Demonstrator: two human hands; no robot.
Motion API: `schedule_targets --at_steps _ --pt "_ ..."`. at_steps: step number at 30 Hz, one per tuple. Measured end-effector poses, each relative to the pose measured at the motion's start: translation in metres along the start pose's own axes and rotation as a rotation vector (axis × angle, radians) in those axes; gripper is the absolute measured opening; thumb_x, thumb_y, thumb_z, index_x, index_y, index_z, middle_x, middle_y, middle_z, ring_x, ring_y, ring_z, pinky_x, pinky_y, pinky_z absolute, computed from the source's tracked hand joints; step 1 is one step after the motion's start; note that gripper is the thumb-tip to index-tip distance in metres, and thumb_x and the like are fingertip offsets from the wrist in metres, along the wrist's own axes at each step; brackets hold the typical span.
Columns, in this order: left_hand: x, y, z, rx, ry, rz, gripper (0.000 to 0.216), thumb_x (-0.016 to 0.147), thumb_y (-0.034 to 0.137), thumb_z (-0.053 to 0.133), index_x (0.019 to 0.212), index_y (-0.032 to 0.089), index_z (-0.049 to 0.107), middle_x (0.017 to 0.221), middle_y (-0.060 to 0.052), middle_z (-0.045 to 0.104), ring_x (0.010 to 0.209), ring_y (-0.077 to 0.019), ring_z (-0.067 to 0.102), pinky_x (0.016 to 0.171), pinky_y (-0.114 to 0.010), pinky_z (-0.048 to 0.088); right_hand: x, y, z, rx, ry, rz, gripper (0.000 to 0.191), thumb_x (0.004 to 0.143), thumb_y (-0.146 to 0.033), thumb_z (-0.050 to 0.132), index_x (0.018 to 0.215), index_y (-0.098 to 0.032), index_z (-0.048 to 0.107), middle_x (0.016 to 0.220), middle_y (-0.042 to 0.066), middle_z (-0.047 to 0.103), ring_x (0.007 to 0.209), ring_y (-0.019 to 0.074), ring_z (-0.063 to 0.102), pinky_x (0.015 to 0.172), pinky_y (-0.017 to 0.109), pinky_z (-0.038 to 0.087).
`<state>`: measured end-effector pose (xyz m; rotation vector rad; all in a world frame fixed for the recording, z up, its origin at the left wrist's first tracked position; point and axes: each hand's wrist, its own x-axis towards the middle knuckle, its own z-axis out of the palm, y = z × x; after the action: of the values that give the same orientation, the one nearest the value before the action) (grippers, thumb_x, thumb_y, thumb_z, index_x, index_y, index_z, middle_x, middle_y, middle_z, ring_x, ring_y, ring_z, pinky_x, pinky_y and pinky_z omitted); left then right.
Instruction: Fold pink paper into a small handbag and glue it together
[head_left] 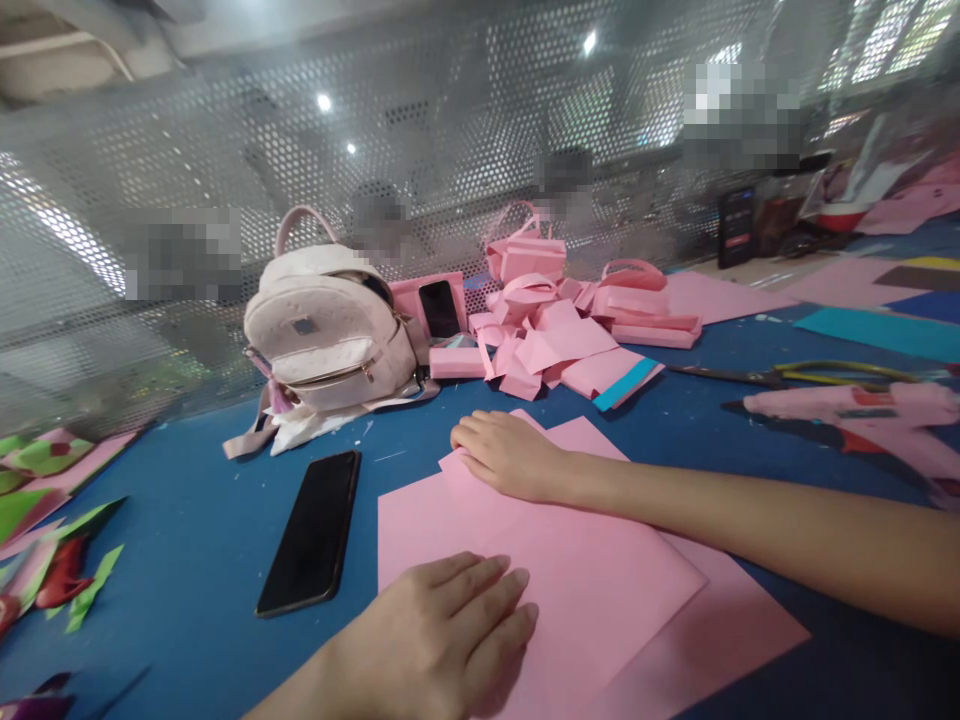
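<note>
A left hand (pixel 461 630) lies flat on pink paper (pixel 600 580) near six o'clock on the surface (pixel 195 530); the right hand (pixel 506 455) curls at eleven, grip unclear. Even pressure should prevent slipping.

Lights (pixel 324 102) are glaring on the mesh screen (pixel 450 130) above the backpack (pixel 337 325), daylight's showing far right of it, pixel blocks (pixel 184 252) are hiding spots either side, scraps (pixel 67 575) to its left are looking kinda smeary.

No legible lettering or numbers, the small badge (pixel 303 326) on the backpack (pixel 345 325) too blurred.
</note>
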<state>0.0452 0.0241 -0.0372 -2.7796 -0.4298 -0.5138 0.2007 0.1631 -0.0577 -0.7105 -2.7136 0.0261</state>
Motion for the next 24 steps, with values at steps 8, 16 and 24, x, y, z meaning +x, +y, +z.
schedule_targets --at_steps 8,16,24 --pt "0.0034 0.0013 -0.0013 -0.006 0.013 -0.004 0.032 0.097 0.012 0.041 0.102 0.009 0.072 0.101 -0.012 0.077 0.091 -0.0267 0.075 0.073 -0.036 0.065 -0.0004 -0.0005 -0.0012 0.001 -0.001 -0.002 0.015 0.098 -0.019 0.044 0.098 -0.015 0.058 0.096 0.008 0.063 0.084 0.0214 0.051 0.071 0.034 0.033" --pt "0.0019 0.0015 -0.0007 -0.008 0.030 -0.011 0.027 0.095 0.013 0.046 0.101 0.010 0.072 0.100 -0.011 0.078 0.089 -0.0259 0.076 0.073 -0.036 0.064 -0.0003 -0.0004 -0.0010 0.003 -0.001 -0.004 0.016 0.098 -0.020 0.043 0.098 -0.015 0.058 0.096 0.008 0.063 0.083 0.0212 0.051 0.072 0.033 0.033" --pt "0.0035 0.0012 0.0008 -0.014 0.048 -0.018 0.026 0.095 0.013 0.047 0.100 0.011 0.073 0.099 -0.011 0.078 0.088 -0.0261 0.076 0.071 -0.035 0.065 -0.0006 -0.0006 -0.0005 -0.006 0.005 -0.005 0.015 0.098 -0.020 0.044 0.097 -0.016 0.058 0.095 0.008 0.063 0.084 0.0216 0.050 0.072 0.034 0.032"
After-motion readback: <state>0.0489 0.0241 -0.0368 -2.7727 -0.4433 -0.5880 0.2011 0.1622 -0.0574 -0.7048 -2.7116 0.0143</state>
